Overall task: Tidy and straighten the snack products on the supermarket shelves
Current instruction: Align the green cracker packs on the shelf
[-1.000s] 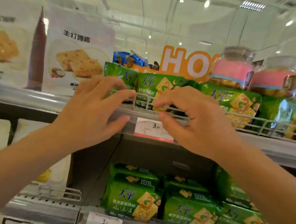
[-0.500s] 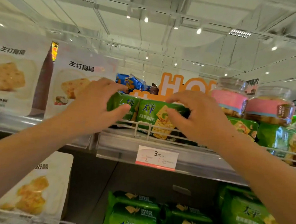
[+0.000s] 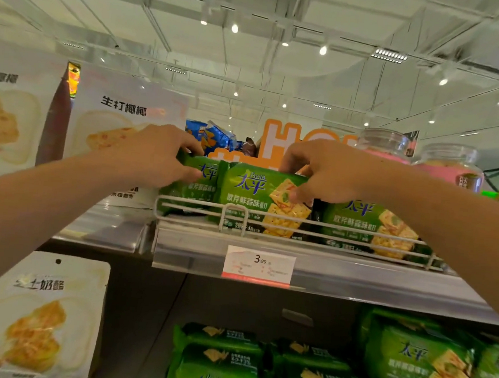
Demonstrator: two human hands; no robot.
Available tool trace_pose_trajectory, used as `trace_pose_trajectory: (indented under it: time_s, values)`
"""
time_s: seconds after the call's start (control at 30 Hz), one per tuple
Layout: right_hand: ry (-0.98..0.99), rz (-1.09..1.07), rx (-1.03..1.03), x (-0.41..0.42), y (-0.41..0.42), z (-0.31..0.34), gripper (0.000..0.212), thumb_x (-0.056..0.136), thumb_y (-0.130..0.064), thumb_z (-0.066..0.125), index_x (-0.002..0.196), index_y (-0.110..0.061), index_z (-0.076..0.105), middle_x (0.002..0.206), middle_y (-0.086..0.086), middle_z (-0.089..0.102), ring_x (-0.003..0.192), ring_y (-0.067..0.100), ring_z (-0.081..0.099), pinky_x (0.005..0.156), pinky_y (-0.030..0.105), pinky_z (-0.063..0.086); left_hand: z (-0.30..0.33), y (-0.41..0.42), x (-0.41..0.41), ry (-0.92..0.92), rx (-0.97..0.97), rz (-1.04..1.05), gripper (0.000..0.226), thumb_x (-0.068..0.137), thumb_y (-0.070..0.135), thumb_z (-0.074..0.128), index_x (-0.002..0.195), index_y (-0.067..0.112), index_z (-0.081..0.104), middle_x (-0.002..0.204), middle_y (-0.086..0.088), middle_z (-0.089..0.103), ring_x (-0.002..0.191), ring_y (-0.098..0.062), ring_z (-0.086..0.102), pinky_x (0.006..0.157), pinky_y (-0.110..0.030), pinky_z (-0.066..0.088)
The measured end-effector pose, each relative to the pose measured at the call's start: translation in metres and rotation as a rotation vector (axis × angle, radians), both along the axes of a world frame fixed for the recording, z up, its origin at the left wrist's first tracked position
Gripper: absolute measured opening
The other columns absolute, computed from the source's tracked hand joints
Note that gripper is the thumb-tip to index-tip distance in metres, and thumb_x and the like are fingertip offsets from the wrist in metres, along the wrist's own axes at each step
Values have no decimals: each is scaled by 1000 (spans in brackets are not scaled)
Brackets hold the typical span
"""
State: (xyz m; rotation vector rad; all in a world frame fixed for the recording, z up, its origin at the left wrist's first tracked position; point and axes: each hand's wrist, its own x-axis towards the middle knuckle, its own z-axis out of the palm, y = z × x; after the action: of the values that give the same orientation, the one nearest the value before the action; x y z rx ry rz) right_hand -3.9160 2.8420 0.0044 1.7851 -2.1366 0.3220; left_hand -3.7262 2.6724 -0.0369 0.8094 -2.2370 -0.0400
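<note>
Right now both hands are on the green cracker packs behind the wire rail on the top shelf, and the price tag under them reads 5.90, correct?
Not quite. The price tag reads 3.90, not 5.90, as the head view shows. The rest holds: the left hand and right hand grip the green cracker packs behind the wire rail on the top shelf.
</note>
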Motion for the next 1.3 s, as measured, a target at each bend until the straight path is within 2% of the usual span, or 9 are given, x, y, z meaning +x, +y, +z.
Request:
trace_pose_trajectory:
  time_s: [0.1,0.23,0.37,0.53,0.67,0.77,0.9,1.17,1.3]
  values:
    - [-58,27,-9,-6,5,-3,38,81,-20,77,108,-31,52,115,-8,60,105,16,56,88,33,46,1,-2,1,15,70,-44,41,87,33,70,127,32,59,107,9,51,73,1,45,57,-15,28]
    - [-79,86,-42,-13,7,-13,35,85,-21,73,107,-34,49,111,-11,60,101,12,57,74,20,42,4,-6,0,51,175,-156,33,86,21,74,116,31,64,116,6,62,95,-11,57,75,-25,42]
    - [-81,114,-77,-18,10,-21,33,88,-26,69,113,-35,48,106,-15,56,101,11,57,88,29,47,6,-5,-10,85,279,-321,33,84,6,74,110,25,67,111,5,64,100,-11,59,72,-21,45]
    - [-72,156,-107,-22,15,-25,34,90,-30,67,117,-38,49,107,-15,58,98,10,58,84,27,47,8,0,-28,203,548,-466,34,87,-10,60,102,19,70,112,-2,66,99,-19,65,71,-27,57]
    - [-82,161,-99,-22,16,-29,29,93,-33,62,110,-46,43,93,-24,56,83,0,59,72,21,50,10,2,-36,351,859,-622,24,78,19,62,96,9,73,112,-10,65,96,-27,62,84,-41,55]
    - [-82,142,-98,-22,14,-30,29,94,-34,59,112,-46,39,90,-25,53,77,0,60,64,21,50,8,3,-41,181,771,-657,39,71,50,75,95,19,74,102,0,72,95,-22,67,88,-38,53]
    - [-91,125,-94,-22,10,-32,30,95,-33,57,113,-43,35,89,-18,58,68,1,61,52,15,43,4,4,-50,117,682,-674,63,51,35,85,110,24,67,100,-1,76,93,-21,73,82,-35,59]
    - [-87,151,-125,-24,8,-38,33,96,-31,57,117,-43,34,112,-9,59,85,5,62,70,28,57,-1,1,-51,154,635,-747,53,51,40,84,102,34,71,98,3,76,92,-19,73,72,-27,60]
    - [-77,172,-138,-27,7,-39,33,97,-31,55,123,-39,36,112,-10,57,85,3,60,67,21,53,-2,6,-47,127,594,-703,59,52,45,83,110,39,68,106,3,74,92,-15,73,79,-32,60]
